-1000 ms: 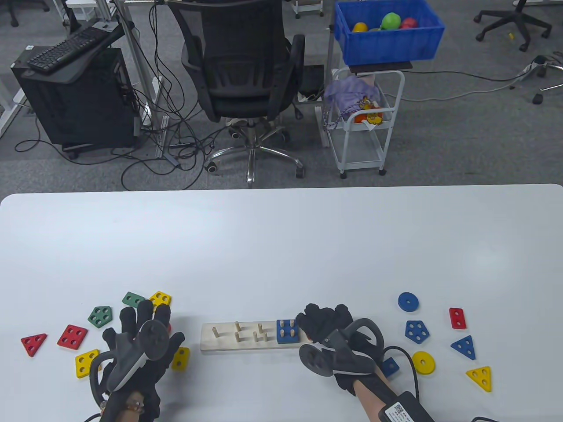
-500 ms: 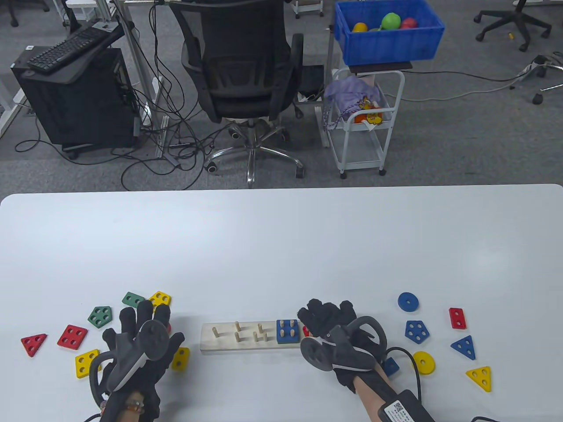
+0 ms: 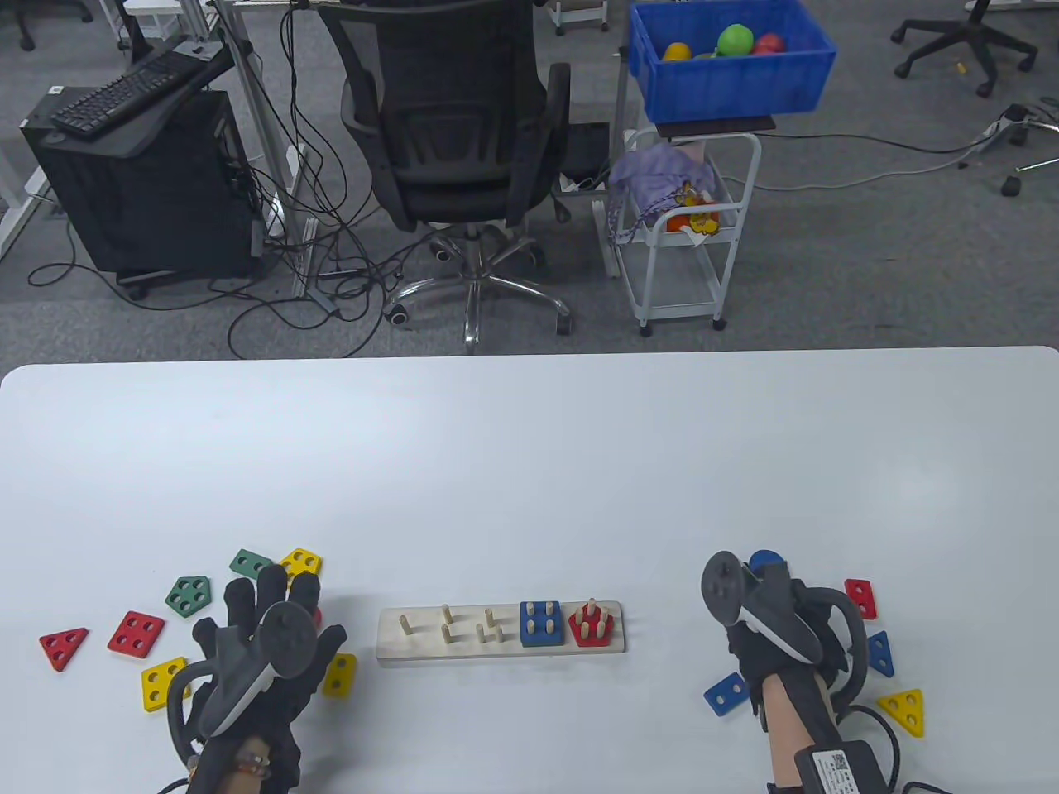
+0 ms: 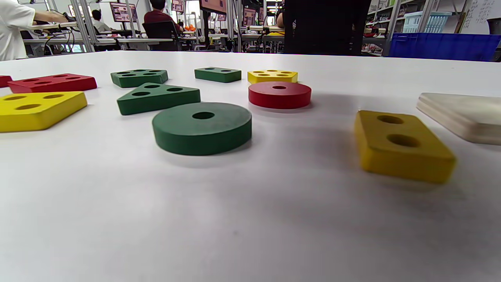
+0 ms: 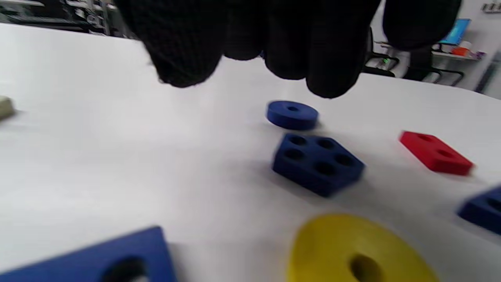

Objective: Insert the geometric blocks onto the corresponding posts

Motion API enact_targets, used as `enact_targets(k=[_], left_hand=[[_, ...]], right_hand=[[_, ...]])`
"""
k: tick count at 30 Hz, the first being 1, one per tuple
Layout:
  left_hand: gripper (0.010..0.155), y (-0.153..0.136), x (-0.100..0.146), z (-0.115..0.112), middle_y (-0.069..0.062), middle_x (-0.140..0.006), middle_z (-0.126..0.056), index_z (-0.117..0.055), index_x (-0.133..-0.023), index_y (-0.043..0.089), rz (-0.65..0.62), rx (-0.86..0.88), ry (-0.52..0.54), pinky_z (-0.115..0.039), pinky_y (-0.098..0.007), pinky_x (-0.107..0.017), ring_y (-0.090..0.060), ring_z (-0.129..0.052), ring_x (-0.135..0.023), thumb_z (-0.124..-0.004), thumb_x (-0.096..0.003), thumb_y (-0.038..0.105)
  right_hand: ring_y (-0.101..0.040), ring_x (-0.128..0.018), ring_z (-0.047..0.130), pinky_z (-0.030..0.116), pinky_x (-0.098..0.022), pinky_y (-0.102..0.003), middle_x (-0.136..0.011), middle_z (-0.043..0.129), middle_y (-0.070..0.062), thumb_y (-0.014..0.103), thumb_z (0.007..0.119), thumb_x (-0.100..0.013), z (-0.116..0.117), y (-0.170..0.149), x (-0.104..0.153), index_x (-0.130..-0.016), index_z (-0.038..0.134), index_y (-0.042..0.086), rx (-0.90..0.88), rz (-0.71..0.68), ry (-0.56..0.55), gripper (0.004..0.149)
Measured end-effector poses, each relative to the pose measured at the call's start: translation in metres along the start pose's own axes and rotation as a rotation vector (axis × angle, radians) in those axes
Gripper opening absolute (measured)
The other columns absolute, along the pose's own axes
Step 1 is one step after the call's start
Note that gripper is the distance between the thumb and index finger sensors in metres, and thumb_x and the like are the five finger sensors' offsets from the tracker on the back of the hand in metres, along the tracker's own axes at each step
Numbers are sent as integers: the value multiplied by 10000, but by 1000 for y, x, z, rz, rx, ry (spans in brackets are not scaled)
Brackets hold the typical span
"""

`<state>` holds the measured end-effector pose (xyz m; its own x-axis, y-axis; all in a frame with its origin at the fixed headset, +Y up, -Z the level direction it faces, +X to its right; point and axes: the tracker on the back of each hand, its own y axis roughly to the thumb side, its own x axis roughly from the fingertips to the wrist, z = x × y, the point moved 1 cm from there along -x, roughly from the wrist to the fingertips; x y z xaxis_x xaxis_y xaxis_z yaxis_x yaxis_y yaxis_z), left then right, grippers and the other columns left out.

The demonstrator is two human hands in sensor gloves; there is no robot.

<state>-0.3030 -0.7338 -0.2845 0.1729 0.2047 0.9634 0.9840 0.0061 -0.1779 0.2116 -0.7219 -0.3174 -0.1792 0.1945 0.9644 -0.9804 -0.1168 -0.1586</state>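
Note:
The wooden post board [image 3: 463, 649] lies at the table's front middle. A blue square block [image 3: 542, 623] and a red pentagon block [image 3: 591, 624] sit on its right-end posts; the other posts are bare. My left hand [image 3: 269, 616] rests flat on the table with fingers spread, among the left blocks, holding nothing. My right hand [image 3: 778, 628] hovers over the right-hand blocks, empty. In the right wrist view its fingers [image 5: 325, 58] hang above a blue pentagon [image 5: 318, 162] and a blue disc [image 5: 292, 114].
Left blocks: green disc [image 4: 202, 127], red disc [image 4: 279, 94], yellow rectangle [image 4: 403, 145], green triangle [image 4: 156, 98], red square [image 3: 136, 633], red triangle [image 3: 63, 647]. Right blocks: yellow disc [image 5: 352, 250], red rectangle [image 5: 434, 157], blue rectangle [image 3: 728, 693], yellow triangle [image 3: 903, 710].
My right hand let go of the red pentagon, which now sits on the posts at the board's right end, and moved right over the right-hand blocks. My left hand has not moved.

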Motion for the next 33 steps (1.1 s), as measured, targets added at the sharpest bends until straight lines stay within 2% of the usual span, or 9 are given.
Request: enact_targets(k=[5, 9, 12, 16, 21, 24, 26, 27, 33], left_hand=[[759, 0, 0, 0, 78, -1267, -142, -264, -1139, 441, 0, 0, -1, -241, -684, -804, -327, -171, -1195, -476, -462, 710], [758, -1, 0, 0, 77, -1266, -144, -270, -1139, 440, 3, 1, -2, -244, -684, -804, -327, -173, -1196, -476, -462, 710], [758, -2, 0, 0, 75, -1266, -144, -271, -1140, 437, 5, 1, -7, -243, -684, -804, -327, -174, -1195, -477, -463, 709], [758, -2, 0, 0, 75, -1267, -145, -273, -1140, 438, 4, 2, -9, -245, -684, -804, -329, -175, -1195, -476, -462, 709], [757, -2, -1, 0, 77, -1266, -143, -273, -1140, 438, 1, 7, -11, -242, -684, -804, -329, -173, -1195, -477, -462, 709], [757, -2, -1, -1, 74, -1266, -145, -276, -1140, 437, 1, -4, -15, -245, -684, -803, -330, -176, -1195, -477, -462, 709], [758, -1, 0, 0, 73, -1266, -146, -277, -1140, 436, -2, -1, -11, -247, -684, -803, -330, -177, -1194, -477, -463, 708], [758, -1, 0, 0, 75, -1266, -145, -276, -1140, 436, -5, 2, -6, -247, -684, -804, -330, -176, -1194, -477, -463, 708], [756, 1, 0, -2, 73, -1265, -145, -279, -1140, 436, -12, -12, -13, -246, -683, -804, -330, -176, -1193, -477, -463, 708]], right_hand=[[-404, -737, 898, 691, -555, -651, -935, 807, -170, 352, 854, -424, 6, -2, 1, -932, 713, 164, 17, -14, 152, 559], [-397, -695, 927, 711, -541, -639, -902, 846, -167, 386, 846, -435, 3, 18, 14, -920, 738, 152, 43, -31, 280, 549], [-386, -724, 923, 709, -553, -640, -917, 842, -137, 278, 878, -420, 4, 36, 18, -914, 733, 185, 127, -95, 291, 524], [-427, -796, 871, 677, -571, -677, -999, 756, -118, 262, 926, -366, 12, 48, 26, -957, 670, 210, 235, -133, 334, 646], [-438, -824, 835, 659, -582, -683, -1033, 692, -126, 284, 940, -356, 26, 44, 32, -962, 633, 233, 259, -121, 349, 681], [-422, -832, 810, 648, -591, -670, -1030, 661, -142, 350, 935, -351, 35, 49, 28, -941, 615, 235, 322, -107, 342, 681], [-411, -819, 816, 654, -588, -662, -1009, 682, -140, 382, 911, -357, 37, 55, 28, -906, 634, 241, 379, -106, 298, 631], [-406, -800, 835, 667, -582, -656, -983, 720, -137, 447, 865, -367, 38, 60, 28, -882, 674, 228, 401, -134, 246, 591], [-406, -763, 851, 682, -567, -654, -936, 757, -148, 522, 852, -372, 41, 63, 28, -835, 745, 157, 386, -198, 192, 600]])
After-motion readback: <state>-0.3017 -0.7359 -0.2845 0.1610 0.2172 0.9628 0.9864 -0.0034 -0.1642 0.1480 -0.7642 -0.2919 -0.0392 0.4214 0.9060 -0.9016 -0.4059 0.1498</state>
